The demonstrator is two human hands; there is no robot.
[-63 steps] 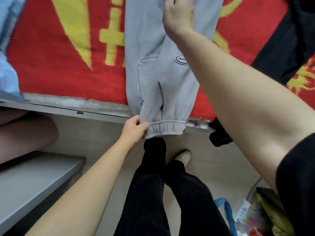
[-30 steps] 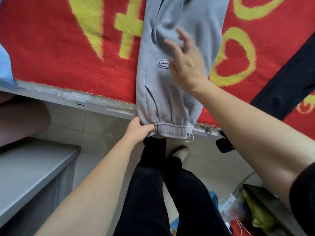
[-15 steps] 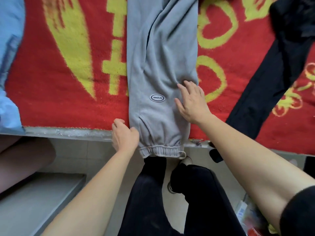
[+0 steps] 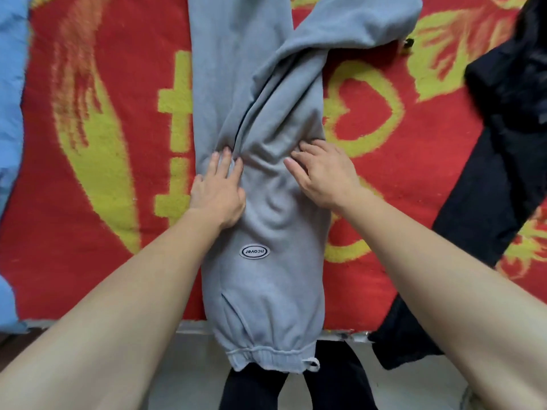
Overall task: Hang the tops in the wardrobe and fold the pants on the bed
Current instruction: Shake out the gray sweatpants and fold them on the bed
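Left grip and right grip press flat on grey pants.

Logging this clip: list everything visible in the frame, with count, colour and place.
Grey fleece sweatpants: one, grey, lengthwise mid-bed, elastic end overhanging the near edge.
Oval logo patch: one, white, on the sweatpants.
Woolly patterned blanket: one, red and yellow, covering the bed.
Black garment: one, black, right side, draping over the edge.
Light blue fabric: one, pale blue, far left.
Trousered legs: two, black, below the bed edge.
Left hand: presses on the sweatpants.
Right hand: presses on the sweatpants.
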